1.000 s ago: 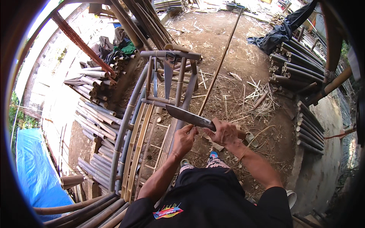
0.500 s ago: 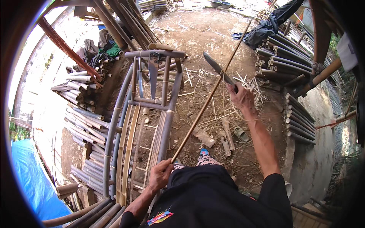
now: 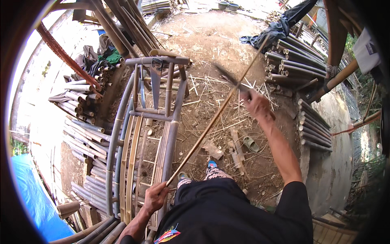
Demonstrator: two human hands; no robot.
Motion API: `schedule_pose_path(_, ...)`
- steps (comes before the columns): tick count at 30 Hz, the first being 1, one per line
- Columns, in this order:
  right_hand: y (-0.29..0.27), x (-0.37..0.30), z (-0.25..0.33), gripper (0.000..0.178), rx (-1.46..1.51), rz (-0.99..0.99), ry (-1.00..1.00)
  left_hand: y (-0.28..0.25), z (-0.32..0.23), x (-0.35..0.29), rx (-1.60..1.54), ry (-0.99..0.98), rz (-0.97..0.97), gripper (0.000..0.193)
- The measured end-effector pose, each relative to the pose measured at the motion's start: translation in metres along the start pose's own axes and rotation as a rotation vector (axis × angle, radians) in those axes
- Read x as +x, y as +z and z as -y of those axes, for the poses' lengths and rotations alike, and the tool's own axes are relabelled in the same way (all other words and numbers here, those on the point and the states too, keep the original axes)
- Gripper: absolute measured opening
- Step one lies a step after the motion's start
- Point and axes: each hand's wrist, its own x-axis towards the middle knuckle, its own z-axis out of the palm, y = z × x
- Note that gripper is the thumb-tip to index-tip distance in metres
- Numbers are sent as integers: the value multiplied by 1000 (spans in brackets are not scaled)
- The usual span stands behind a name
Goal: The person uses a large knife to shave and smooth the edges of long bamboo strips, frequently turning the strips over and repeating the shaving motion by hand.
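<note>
My left hand (image 3: 155,197) is closed around the near end of a long, thin bamboo strip (image 3: 203,137), which slants up and away to the right. In my right hand (image 3: 258,106) is the handle of a machete (image 3: 228,75). Its dark blade, smeared by motion, crosses the strip at about the upper middle; whether the edge touches the strip I cannot tell. To the left stands a bamboo frame (image 3: 174,134) like a long bench, with a handsaw (image 3: 156,81) hanging at its far end.
Cut bamboo poles lie in stacks at left (image 3: 87,140) and right (image 3: 302,61). Shavings and offcuts litter the dirt floor (image 3: 195,32). A loose green clog (image 3: 251,144) lies ahead of my feet. A blue tarp (image 3: 34,203) spreads at the lower left.
My left hand has shifted left and down with the strip's near end. My right hand and the machete stay near the same part of the strip, the blade now blurred. The whole view has turned slightly.
</note>
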Motion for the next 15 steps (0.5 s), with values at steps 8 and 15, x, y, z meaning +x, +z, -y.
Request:
schedule_pose_path(8, -58, 41, -63, 72, -214, 53, 344, 0, 97, -68, 45, -156, -35, 23)
schedule_pose_path(15, -111, 58, -134, 81, -210, -13, 749, -37, 195, -147, 390, -239, 8, 27)
